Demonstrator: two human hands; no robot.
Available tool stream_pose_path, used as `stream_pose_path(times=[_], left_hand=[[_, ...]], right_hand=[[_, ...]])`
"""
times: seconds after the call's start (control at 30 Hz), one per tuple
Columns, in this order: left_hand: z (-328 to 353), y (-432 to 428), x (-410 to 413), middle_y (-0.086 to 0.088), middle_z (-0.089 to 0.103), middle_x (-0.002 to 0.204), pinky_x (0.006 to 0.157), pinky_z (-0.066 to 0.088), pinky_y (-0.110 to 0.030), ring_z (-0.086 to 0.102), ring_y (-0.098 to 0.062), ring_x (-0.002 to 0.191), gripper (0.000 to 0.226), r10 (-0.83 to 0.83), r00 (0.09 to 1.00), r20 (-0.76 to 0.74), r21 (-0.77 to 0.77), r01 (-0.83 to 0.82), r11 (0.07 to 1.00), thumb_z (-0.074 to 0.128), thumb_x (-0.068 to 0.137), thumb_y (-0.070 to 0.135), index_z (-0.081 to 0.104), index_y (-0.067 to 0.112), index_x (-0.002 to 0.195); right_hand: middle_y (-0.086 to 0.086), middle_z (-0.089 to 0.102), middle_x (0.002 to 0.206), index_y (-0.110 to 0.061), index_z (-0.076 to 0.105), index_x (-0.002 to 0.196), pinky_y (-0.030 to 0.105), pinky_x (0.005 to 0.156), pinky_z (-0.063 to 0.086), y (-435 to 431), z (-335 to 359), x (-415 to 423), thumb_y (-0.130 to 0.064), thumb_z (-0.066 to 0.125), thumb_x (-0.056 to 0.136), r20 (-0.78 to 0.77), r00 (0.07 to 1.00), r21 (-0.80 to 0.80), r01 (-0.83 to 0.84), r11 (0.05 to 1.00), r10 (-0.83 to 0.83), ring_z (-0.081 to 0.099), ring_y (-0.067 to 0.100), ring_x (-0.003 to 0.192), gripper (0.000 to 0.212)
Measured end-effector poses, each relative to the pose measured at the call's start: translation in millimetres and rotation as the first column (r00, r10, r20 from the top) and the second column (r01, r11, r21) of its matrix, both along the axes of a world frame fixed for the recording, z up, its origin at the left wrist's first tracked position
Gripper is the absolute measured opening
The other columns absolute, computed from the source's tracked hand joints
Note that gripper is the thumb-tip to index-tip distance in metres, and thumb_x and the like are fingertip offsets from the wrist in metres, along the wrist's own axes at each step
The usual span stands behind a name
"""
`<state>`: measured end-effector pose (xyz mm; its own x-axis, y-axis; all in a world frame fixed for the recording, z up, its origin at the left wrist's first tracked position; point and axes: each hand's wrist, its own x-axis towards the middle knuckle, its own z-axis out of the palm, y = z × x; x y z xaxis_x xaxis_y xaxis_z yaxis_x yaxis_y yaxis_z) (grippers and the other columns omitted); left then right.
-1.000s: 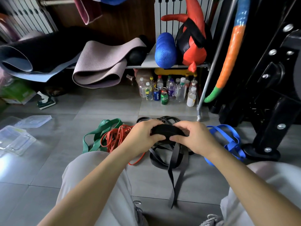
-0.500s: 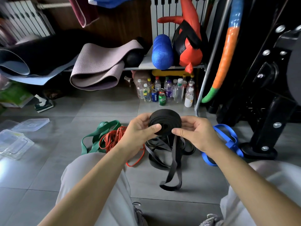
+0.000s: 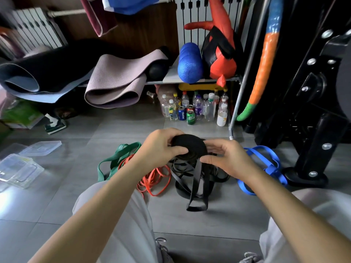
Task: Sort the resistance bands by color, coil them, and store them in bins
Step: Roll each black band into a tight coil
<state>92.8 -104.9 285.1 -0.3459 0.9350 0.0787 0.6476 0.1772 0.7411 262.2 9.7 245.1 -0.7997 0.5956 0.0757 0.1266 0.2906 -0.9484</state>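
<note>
Left hand point(image 3: 161, 147) grips the black band coil point(image 3: 188, 147), right hand point(image 3: 226, 160) pinches its edge, above the loose black bands point(image 3: 187, 172) on the floor point(image 3: 228, 217). Compared with before, the coil is tilted flatter.

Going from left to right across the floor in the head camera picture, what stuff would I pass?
Clear plastic bins → green band → orange band → black bands → blue band.

The coiled band point(image 3: 190, 147) was black; others were a green band point(image 3: 121, 150), an orange-red band point(image 3: 150, 182) and a blue band point(image 3: 273, 168). The floor point(image 3: 228, 221) was grey tile, the foam roller point(image 3: 190, 63) blue, the bins point(image 3: 20, 169) clear.
</note>
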Motion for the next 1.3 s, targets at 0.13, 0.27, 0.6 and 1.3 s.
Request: stream_pose_path(times=[0.13, 0.27, 0.6, 1.3], left_hand=[[-3.1, -8.5, -2.5, 0.008, 0.073, 0.088, 0.065, 0.055, -0.022, 0.07, -0.011, 0.086, 0.031, 0.021, 0.909, 0.416, 0.093, -0.066, 0.993, 0.07, 0.079, 0.002, 0.064, 0.029, 0.094], [-8.4, -9.8, 9.1, -0.006, 0.071, 0.099, 0.076, 0.059, -0.035, 0.069, -0.024, 0.092, 0.026, 0.015, 0.75, 0.661, 0.094, -0.103, 0.99, 0.064, 0.082, 0.002, 0.062, 0.016, 0.104], [13.9, 6.1, 24.5, 0.007, 0.059, 0.122, 0.091, 0.044, -0.033, 0.053, -0.016, 0.11, 0.047, -0.22, 0.851, -0.477, -0.188, 0.147, 0.971, 0.067, 0.082, 0.022, 0.052, 0.035, 0.125], [2.5, 1.1, 27.4, 0.006, 0.053, 0.127, 0.09, 0.047, -0.027, 0.05, -0.014, 0.12, 0.051, 0.02, 0.995, -0.096, -0.069, -0.027, 0.997, 0.07, 0.083, 0.018, 0.044, 0.028, 0.126]], right_hand=[[-0.012, 0.07, 0.095, -0.029, 0.064, 0.103, 0.01, 0.084, 0.049, -1.6, -1.5, 1.1, -0.004, 0.075, 0.075, -0.057, 0.998, -0.028, -0.008, 1.0, 0.007, 0.066, -0.003, 0.09, 0.039], [-0.018, 0.072, 0.083, -0.035, 0.065, 0.089, 0.016, 0.083, 0.052, 0.7, -0.3, 1.8, -0.006, 0.073, 0.076, -0.123, 0.991, -0.077, 0.05, 0.996, -0.059, 0.068, 0.003, 0.087, 0.033], [-0.02, 0.07, 0.079, -0.037, 0.068, 0.091, 0.029, 0.083, 0.054, -3.1, 0.2, 7.1, -0.014, 0.076, 0.076, 0.074, 0.996, 0.103, 0.038, 0.994, -0.046, 0.067, 0.002, 0.081, 0.028], [-0.013, 0.073, 0.087, -0.036, 0.066, 0.088, 0.014, 0.08, 0.051, 1.5, 2.3, 22.3, -0.008, 0.076, 0.075, -0.115, 0.983, -0.066, 0.14, 0.988, -0.146, 0.068, 0.003, 0.087, 0.032]])
